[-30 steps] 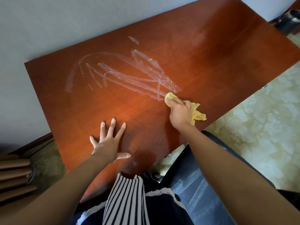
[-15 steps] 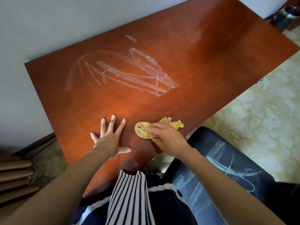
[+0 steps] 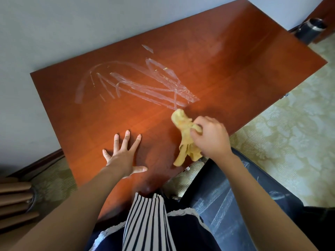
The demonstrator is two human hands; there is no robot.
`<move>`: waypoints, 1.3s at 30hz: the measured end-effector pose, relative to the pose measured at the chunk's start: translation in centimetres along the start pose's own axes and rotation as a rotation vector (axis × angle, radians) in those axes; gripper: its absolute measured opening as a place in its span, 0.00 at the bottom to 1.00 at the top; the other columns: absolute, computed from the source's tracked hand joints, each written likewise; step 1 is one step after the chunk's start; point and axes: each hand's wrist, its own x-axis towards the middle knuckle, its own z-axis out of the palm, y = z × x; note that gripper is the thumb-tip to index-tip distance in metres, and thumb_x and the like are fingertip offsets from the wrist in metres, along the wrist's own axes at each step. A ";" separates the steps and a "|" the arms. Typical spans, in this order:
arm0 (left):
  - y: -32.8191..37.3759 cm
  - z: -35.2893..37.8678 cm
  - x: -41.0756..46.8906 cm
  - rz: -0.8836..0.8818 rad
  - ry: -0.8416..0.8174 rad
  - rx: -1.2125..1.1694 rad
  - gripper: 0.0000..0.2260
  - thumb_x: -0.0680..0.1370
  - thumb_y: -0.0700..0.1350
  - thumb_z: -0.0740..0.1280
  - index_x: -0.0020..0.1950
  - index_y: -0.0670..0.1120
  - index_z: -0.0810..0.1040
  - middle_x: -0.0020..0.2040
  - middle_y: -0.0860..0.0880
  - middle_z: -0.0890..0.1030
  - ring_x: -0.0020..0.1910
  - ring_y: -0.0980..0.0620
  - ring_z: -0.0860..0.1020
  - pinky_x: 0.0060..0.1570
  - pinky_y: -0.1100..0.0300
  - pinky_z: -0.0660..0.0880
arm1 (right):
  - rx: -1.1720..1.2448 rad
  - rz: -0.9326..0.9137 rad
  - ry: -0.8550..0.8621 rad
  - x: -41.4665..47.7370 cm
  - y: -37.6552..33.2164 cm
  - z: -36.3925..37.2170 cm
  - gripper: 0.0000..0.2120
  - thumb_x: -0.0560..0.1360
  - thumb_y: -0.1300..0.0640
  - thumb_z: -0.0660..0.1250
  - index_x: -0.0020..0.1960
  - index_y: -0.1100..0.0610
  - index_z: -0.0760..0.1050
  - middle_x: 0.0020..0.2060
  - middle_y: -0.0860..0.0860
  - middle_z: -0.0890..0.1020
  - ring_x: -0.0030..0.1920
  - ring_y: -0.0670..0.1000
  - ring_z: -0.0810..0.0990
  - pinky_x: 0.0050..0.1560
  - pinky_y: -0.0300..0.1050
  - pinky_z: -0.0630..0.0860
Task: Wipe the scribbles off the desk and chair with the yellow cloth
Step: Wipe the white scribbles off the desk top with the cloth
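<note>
A reddish-brown wooden desk (image 3: 235,73) stands against a pale wall. White scribbles (image 3: 141,84) cover its middle. My right hand (image 3: 210,136) grips the crumpled yellow cloth (image 3: 184,134) near the desk's front edge, with the cloth's upper end just below the scribbles' right tip. My left hand (image 3: 123,154) rests flat on the desk with fingers spread, left of the cloth. The dark chair seat (image 3: 217,196) lies below my right arm, with pale chalky marks on it.
A dark metal flask (image 3: 310,29) stands at the top right beside the desk. Patterned pale-green floor (image 3: 281,142) spreads to the right. Brown slats (image 3: 16,201) sit at the lower left. My striped garment (image 3: 148,223) hangs at the bottom centre.
My right hand swept the cloth from the scribbles' right tip down to the front edge, then back up and right toward the scribbles. The left hand stayed planted.
</note>
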 end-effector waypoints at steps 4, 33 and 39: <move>-0.1 0.0 0.0 -0.002 -0.004 -0.005 0.50 0.69 0.68 0.66 0.74 0.62 0.31 0.74 0.53 0.28 0.74 0.42 0.30 0.67 0.29 0.50 | -0.002 0.122 0.126 1.7 1.8 -2.4 0.03 0.73 0.60 0.66 0.41 0.59 0.74 0.36 0.51 0.74 0.36 0.55 0.72 0.38 0.46 0.66; -0.2 0.3 0.1 0.003 0.007 -0.036 0.50 0.69 0.68 0.67 0.73 0.63 0.30 0.74 0.53 0.27 0.73 0.43 0.28 0.68 0.29 0.47 | 0.165 0.722 -0.094 2.5 4.7 4.1 0.38 0.71 0.45 0.71 0.74 0.56 0.60 0.68 0.58 0.69 0.67 0.60 0.66 0.62 0.56 0.68; -0.1 0.3 0.2 0.006 0.011 -0.026 0.50 0.69 0.68 0.66 0.73 0.62 0.30 0.74 0.52 0.27 0.73 0.43 0.28 0.67 0.29 0.48 | 0.522 0.699 0.043 2.7 5.2 3.2 0.22 0.71 0.59 0.72 0.64 0.59 0.73 0.56 0.53 0.78 0.55 0.53 0.76 0.49 0.41 0.68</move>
